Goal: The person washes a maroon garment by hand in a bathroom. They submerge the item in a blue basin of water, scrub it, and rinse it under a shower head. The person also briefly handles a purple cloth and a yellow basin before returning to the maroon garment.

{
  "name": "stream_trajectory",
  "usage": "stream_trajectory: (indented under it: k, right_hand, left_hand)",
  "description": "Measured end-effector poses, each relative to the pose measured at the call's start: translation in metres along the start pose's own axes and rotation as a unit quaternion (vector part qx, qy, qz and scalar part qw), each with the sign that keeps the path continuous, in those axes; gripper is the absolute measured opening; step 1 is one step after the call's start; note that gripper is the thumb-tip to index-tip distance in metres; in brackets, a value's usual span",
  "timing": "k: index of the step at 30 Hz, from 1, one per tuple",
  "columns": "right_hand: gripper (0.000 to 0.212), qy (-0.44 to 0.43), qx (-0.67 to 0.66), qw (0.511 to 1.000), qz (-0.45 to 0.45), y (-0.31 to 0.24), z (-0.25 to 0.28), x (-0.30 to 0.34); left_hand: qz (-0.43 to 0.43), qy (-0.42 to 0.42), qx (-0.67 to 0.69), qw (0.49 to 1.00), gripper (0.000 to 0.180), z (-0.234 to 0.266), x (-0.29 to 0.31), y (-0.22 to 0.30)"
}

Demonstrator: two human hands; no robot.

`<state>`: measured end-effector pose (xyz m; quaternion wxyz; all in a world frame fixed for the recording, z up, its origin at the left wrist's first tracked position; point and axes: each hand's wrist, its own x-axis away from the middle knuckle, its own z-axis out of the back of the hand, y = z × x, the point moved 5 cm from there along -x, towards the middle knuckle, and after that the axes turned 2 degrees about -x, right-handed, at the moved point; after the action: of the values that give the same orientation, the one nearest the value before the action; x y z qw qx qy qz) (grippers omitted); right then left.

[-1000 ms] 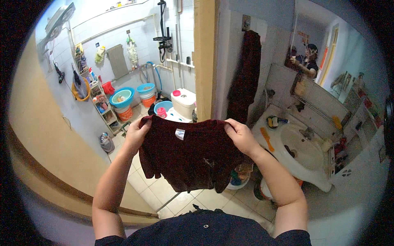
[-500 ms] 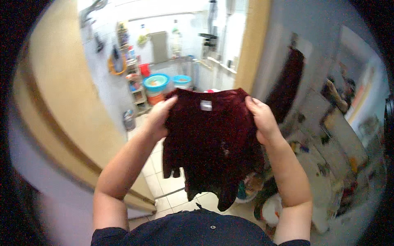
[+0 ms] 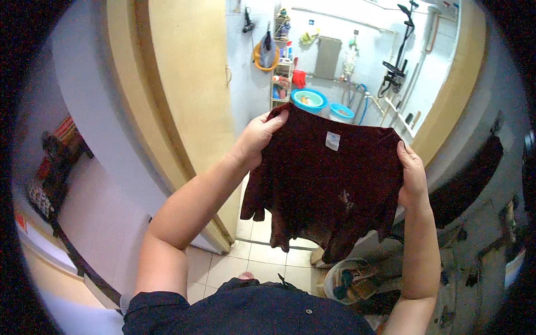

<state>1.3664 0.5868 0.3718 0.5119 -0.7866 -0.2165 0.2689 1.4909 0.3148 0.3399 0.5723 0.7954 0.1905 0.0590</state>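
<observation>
A dark maroon garment [image 3: 318, 173], which looks like a velvety top with long sleeves, hangs spread out between my hands. A small white label [image 3: 333, 140] shows below its upper edge, and a pale mark or motif lies lower on the cloth. My left hand [image 3: 261, 138] pinches the upper left corner, thumb on the near face. At the upper right corner my right hand [image 3: 412, 174] grips the cloth the same way. Most of the fingers are hidden behind the fabric. The garment's lower edge hangs uneven above the tiled floor.
Past the doorway, a blue basin [image 3: 309, 99] and a smaller blue bucket [image 3: 341, 113] stand by a narrow shelf rack [image 3: 282, 78]. A cream door [image 3: 192, 84] stands at the left. Another dark garment [image 3: 469, 181] hangs at the right, above a white bin [image 3: 336, 282] with several things inside.
My view has swung to the left, so the doorway and basins sit further right in the picture. Both hands still hold the garment, which now tilts down toward the right.
</observation>
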Motion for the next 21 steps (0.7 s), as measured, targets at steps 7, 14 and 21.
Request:
stream_trajectory:
  k: [7, 14, 21]
  right_hand:
    - [0.033, -0.047, 0.125, 0.990, 0.050, 0.020, -0.008, -0.031]
    - [0.031, -0.062, 0.206, 0.975, 0.053, 0.037, -0.023, -0.059]
    - [0.028, 0.020, 0.481, 0.856, 0.189, 0.105, -0.039, -0.096]
  left_hand:
    - [-0.021, 0.054, -0.059, 0.997, 0.031, 0.034, 0.013, 0.017]
    - [-0.048, 0.070, -0.123, 0.989, 0.030, 0.073, 0.002, 0.027]
    - [-0.004, 0.106, -0.034, 0.994, 0.028, 0.089, -0.026, 0.002]
